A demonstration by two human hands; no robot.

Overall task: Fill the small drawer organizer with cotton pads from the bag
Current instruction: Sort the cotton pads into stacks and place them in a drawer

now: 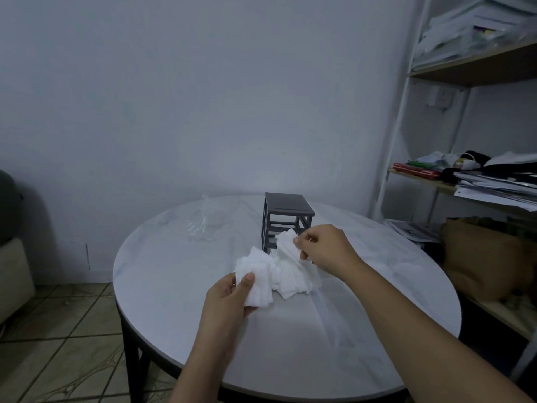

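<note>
A small dark grey drawer organizer frame (287, 216) stands at the back middle of the round white table (363, 330), its front slots showing open. Just in front of it lies a loose heap of white cotton pads (293, 280). My left hand (229, 298) grips a stack of cotton pads (257, 274) left of the heap. My right hand (322, 248) pinches a few cotton pads (286, 242) held right in front of the organizer's lower slots. A clear plastic bag (206, 222) lies crumpled to the organizer's left.
A white metal shelf unit (401, 117) with papers and clothes stands at the right, close to the table's edge. A brown paper bag (482, 257) sits on its lower shelf. Tiled floor lies to the left, with a beige seat (14, 274) at the far left.
</note>
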